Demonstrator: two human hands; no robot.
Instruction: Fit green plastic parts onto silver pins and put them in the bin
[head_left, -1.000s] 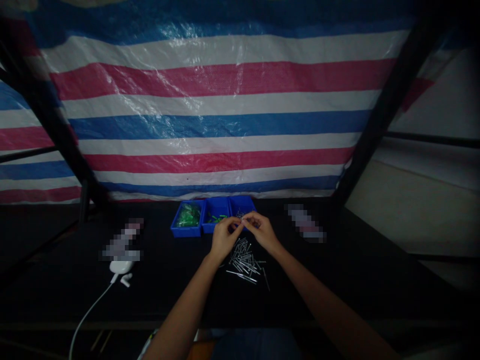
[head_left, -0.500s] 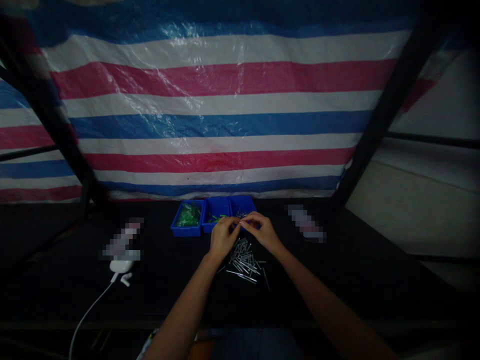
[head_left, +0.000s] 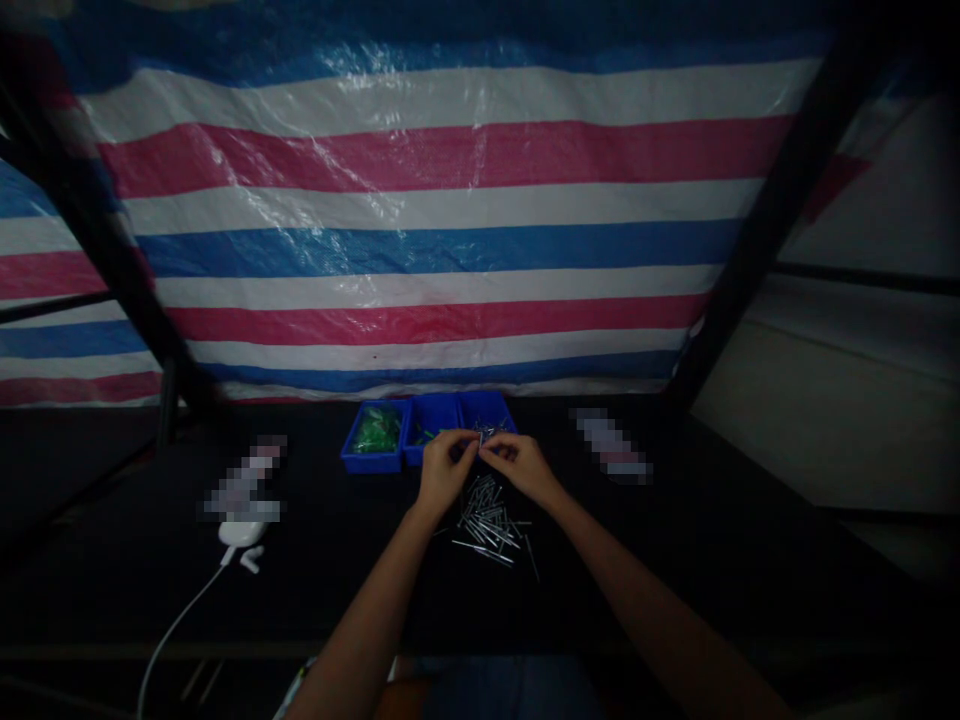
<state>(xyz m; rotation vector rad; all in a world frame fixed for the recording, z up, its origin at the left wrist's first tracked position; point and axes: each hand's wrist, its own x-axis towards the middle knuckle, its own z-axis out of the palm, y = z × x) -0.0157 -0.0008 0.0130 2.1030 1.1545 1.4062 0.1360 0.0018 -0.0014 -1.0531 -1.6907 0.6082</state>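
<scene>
My left hand and my right hand meet at the fingertips above the table, in front of three blue bins. Between the pinched fingers is a small, thin, pale piece, too small to make out. Below the hands lies a loose pile of metal screws or pins. The left bin holds a clear bag of green pieces. A few green pieces are in the middle bin. Small metal parts lie in the right bin, partly hidden by my fingers.
On the left of the black table lie a white case with a cable and a small white item. Blurred objects lie at left and right. A striped sheet hangs behind, between dark posts.
My fingers have shifted slightly, and the thin pale piece between them now shows more upright. The right hand's fingers are a little more bent together. The pile and bins look the same.
</scene>
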